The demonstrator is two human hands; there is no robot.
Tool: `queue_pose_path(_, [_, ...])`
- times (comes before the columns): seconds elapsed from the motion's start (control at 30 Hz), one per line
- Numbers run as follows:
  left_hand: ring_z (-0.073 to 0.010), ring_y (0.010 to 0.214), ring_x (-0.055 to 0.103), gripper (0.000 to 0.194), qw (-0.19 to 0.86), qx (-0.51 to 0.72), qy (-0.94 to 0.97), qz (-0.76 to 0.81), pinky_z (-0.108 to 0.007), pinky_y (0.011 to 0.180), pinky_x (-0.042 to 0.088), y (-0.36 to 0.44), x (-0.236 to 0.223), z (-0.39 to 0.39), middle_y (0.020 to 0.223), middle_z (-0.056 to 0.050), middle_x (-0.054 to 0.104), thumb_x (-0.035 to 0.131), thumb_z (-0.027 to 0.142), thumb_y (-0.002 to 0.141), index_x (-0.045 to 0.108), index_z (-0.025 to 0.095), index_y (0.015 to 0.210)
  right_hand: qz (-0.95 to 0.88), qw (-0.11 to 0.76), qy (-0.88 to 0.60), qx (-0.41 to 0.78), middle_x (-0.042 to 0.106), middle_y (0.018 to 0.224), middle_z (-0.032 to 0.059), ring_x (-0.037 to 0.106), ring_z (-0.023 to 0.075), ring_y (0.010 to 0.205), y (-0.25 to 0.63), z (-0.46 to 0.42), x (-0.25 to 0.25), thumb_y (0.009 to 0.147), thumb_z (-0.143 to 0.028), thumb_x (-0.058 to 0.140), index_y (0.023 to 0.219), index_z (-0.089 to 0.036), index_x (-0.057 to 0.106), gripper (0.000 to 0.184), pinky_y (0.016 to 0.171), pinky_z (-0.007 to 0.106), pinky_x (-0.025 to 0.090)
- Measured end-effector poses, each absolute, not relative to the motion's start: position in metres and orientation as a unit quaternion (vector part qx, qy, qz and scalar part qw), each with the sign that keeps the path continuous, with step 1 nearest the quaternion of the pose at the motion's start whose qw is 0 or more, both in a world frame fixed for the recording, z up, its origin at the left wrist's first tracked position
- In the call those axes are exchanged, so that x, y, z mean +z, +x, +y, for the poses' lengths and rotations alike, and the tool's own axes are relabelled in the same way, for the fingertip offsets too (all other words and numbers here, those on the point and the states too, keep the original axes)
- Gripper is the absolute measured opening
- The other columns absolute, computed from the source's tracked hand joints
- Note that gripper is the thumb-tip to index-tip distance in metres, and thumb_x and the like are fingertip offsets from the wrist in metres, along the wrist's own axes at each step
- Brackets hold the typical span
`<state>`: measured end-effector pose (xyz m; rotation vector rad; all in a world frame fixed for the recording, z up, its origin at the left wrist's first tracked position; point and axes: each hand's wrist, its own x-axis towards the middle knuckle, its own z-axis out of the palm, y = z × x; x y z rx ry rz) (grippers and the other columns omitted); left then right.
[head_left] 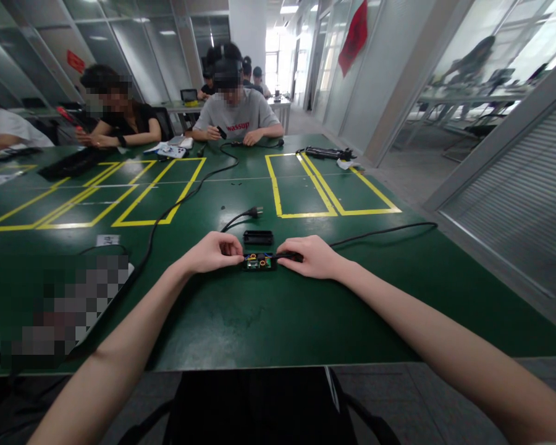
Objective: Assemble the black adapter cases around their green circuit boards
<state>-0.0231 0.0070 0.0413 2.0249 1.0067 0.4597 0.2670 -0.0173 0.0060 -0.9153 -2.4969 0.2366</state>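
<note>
An opened black adapter case (259, 267) lies on the green table in front of me, its circuit board (258, 260) with copper coils and coloured wires exposed. My left hand (219, 252) pinches the left end of this case between thumb and fingers. At the other end, my right hand (309, 256) is closed around a black cable (285, 254) where it meets the case. Just behind the board sits a separate black case half (258, 237), touched by neither hand. A plug (256, 212) on a black cord lies beyond my left hand.
Yellow tape rectangles (301, 216) mark the green table (241, 327). A long black cord (154, 238) runs across the left side, near a pixelated object (74, 309). The right-hand cable trails (384, 232) rightward. Across the table, a person (241, 117) handles a small black part; others sit left.
</note>
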Motion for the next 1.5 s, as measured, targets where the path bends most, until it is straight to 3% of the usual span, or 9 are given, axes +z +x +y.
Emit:
queue_pose_path(0.23, [-0.0091, 0.056, 0.049, 0.033, 0.439, 0.159, 0.788, 0.401, -0.020, 0.053, 0.037, -0.024, 0.039, 0.009, 0.064, 0.002, 0.061, 0.077, 0.045, 0.078, 0.073, 0.013, 0.086, -0.916, 0.250, -0.302, 0.087, 0.074, 0.092, 0.0058, 0.069, 0.0177, 0.077, 0.266, -0.018, 0.006, 0.099, -0.028, 0.057, 0.101, -0.020, 0.072, 0.017, 0.067, 0.027, 0.046])
queue_pose_path(0.4, [-0.0101, 0.059, 0.051, 0.034, 0.431, 0.177, 0.794, 0.389, -0.021, 0.056, 0.039, -0.023, 0.036, 0.009, 0.069, 0.000, 0.065, 0.076, 0.047, 0.079, 0.069, 0.014, 0.079, -0.927, 0.224, -0.294, 0.057, 0.073, 0.090, 0.0056, 0.069, 0.0195, 0.077, 0.264, -0.020, 0.007, 0.090, -0.042, 0.073, 0.099, -0.018, 0.070, 0.025, 0.064, 0.028, 0.044])
queue_pose_path(0.63, [-0.0112, 0.062, 0.051, 0.035, 0.434, 0.168, 0.806, 0.366, -0.023, 0.060, 0.042, -0.024, 0.031, 0.011, 0.069, 0.002, 0.060, 0.074, 0.048, 0.082, 0.063, 0.015, 0.073, -0.935, 0.184, -0.304, -0.004, 0.071, 0.088, 0.0059, 0.067, 0.0187, 0.075, 0.259, -0.021, 0.006, 0.100, -0.046, 0.061, 0.095, -0.018, 0.069, 0.029, 0.060, 0.028, 0.038])
queue_pose_path(1.07, [-0.0164, 0.076, 0.055, 0.016, 0.295, 0.222, 0.843, 0.391, -0.028, 0.072, 0.045, -0.014, 0.020, 0.012, 0.080, 0.000, 0.060, 0.059, 0.026, 0.085, 0.057, 0.018, 0.072, -0.931, 0.215, -0.293, -0.040, 0.069, 0.085, 0.0088, 0.058, 0.0227, 0.082, 0.261, -0.008, 0.006, 0.102, -0.041, 0.058, 0.091, -0.018, 0.072, 0.030, 0.074, 0.034, 0.039])
queue_pose_path(1.23, [-0.0239, 0.102, 0.062, 0.012, 0.165, 0.273, 0.868, 0.381, -0.039, 0.094, 0.052, -0.011, 0.014, 0.009, 0.115, -0.009, 0.061, 0.057, 0.028, 0.088, 0.064, 0.019, 0.092, -0.908, 0.254, -0.332, -0.014, 0.071, 0.085, 0.0091, 0.062, 0.0238, 0.082, 0.260, -0.006, 0.003, 0.099, -0.041, 0.062, 0.085, -0.019, 0.073, 0.029, 0.075, 0.037, 0.044])
queue_pose_path(1.3, [-0.0292, 0.123, 0.058, 0.029, 0.145, 0.273, 0.875, 0.373, -0.045, 0.108, 0.047, -0.011, 0.012, 0.009, 0.134, -0.013, 0.057, 0.064, 0.032, 0.085, 0.064, 0.020, 0.112, -0.890, 0.286, -0.354, 0.000, 0.074, 0.093, 0.0103, 0.065, 0.0248, 0.087, 0.261, -0.005, 0.000, 0.099, -0.041, 0.061, 0.090, -0.019, 0.075, 0.027, 0.081, 0.040, 0.047])
queue_pose_path(1.37, [-0.0352, 0.140, 0.048, 0.060, 0.134, 0.247, 0.884, 0.374, -0.052, 0.118, 0.039, -0.010, 0.009, 0.010, 0.151, -0.018, 0.049, 0.072, 0.042, 0.083, 0.056, 0.019, 0.136, -0.872, 0.313, -0.377, 0.005, 0.074, 0.111, 0.0131, 0.067, 0.0278, 0.101, 0.261, -0.004, -0.004, 0.099, -0.042, 0.060, 0.108, -0.020, 0.076, 0.029, 0.090, 0.045, 0.050])
queue_pose_path(1.43, [-0.0378, 0.144, 0.045, 0.084, 0.133, 0.218, 0.890, 0.378, -0.055, 0.121, 0.034, -0.009, 0.007, 0.011, 0.158, -0.019, 0.046, 0.076, 0.051, 0.081, 0.044, 0.020, 0.152, -0.866, 0.310, -0.391, 0.009, 0.070, 0.130, 0.0155, 0.064, 0.0314, 0.117, 0.261, -0.001, -0.008, 0.098, -0.044, 0.061, 0.127, -0.020, 0.071, 0.039, 0.100, 0.052, 0.049])
queue_pose_path(1.5, [-0.0366, 0.141, 0.051, 0.090, 0.138, 0.204, 0.890, 0.383, -0.054, 0.120, 0.035, -0.008, 0.006, 0.012, 0.154, -0.018, 0.052, 0.076, 0.054, 0.082, 0.037, 0.022, 0.157, -0.877, 0.281, -0.388, 0.022, 0.066, 0.139, 0.0160, 0.060, 0.0331, 0.127, 0.260, 0.001, -0.011, 0.098, -0.046, 0.061, 0.136, -0.022, 0.067, 0.045, 0.107, 0.057, 0.046])
